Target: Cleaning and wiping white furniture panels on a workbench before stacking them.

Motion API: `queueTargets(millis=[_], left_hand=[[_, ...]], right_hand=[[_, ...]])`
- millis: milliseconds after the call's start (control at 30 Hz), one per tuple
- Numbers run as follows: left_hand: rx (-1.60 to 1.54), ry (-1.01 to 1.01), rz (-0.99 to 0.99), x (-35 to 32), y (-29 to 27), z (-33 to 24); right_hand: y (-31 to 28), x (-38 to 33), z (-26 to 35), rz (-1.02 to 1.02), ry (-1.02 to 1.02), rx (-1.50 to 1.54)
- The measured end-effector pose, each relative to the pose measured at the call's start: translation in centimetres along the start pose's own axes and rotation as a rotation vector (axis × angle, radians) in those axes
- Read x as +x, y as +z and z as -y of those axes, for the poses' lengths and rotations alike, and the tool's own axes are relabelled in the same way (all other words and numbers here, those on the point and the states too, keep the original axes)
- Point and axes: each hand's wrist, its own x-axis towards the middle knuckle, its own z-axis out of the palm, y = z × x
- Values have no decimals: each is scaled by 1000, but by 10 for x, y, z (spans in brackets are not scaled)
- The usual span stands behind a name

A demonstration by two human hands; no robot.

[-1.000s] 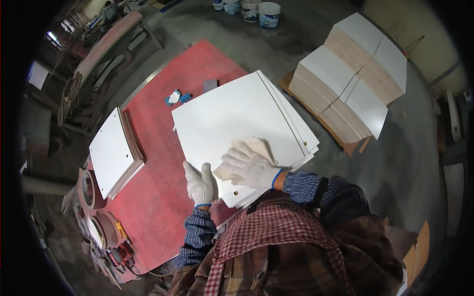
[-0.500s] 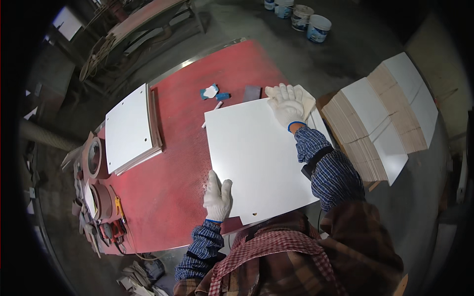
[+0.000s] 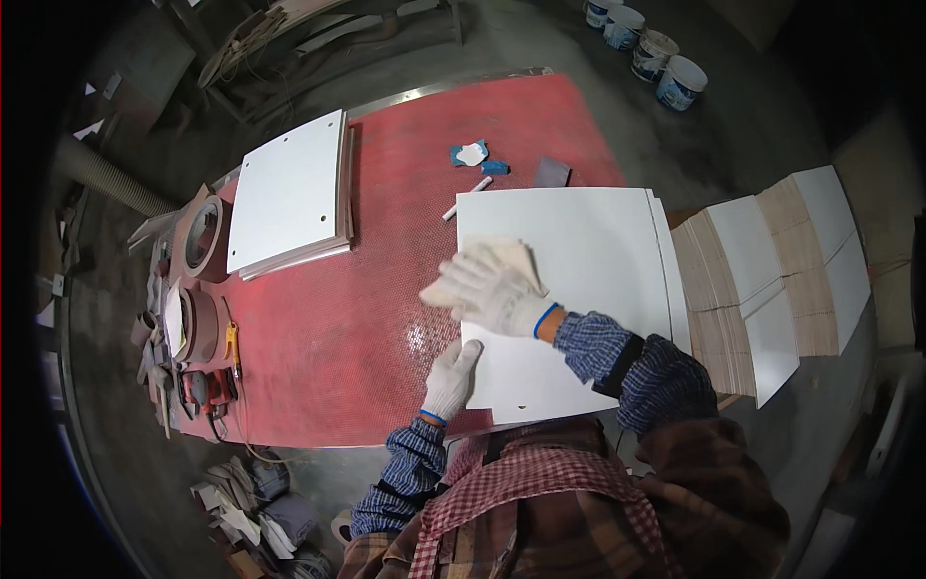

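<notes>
A large white panel point(image 3: 579, 280) lies on the red table in front of me, and the edge of another white sheet shows beneath its right side. My right hand point(image 3: 494, 289), in a white knitted glove, presses a cream cloth point(image 3: 516, 259) onto the panel near its left edge. Part of the cloth sticks out past that edge, under my fingers. Just below, my gloved left hand point(image 3: 450, 379) grips the panel's left edge, thumb toward the top face.
A stack of white panels with holes point(image 3: 289, 193) stands left on the red table point(image 3: 386, 318). Sanding belt rolls point(image 3: 200, 323), an orange sander point(image 3: 212, 388) and a yellow air gun point(image 3: 231, 343) lie at its left end. Stacked boards point(image 3: 719, 289) stand right; buckets point(image 3: 682, 84) are beyond.
My right hand has swept the cloth from the panel's far right corner to its left edge. My left hand stays at the left edge. The whole view has shifted.
</notes>
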Motion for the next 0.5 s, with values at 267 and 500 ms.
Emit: queueTargets(millis=[267,500], left_hand=[[-779,-351,272,-8,-13,4],[-1179,-342,107,7,-9,15]], right_hand=[[-7,45,-58,-217,274,-205],[12,-50,99,-101,135,-107]])
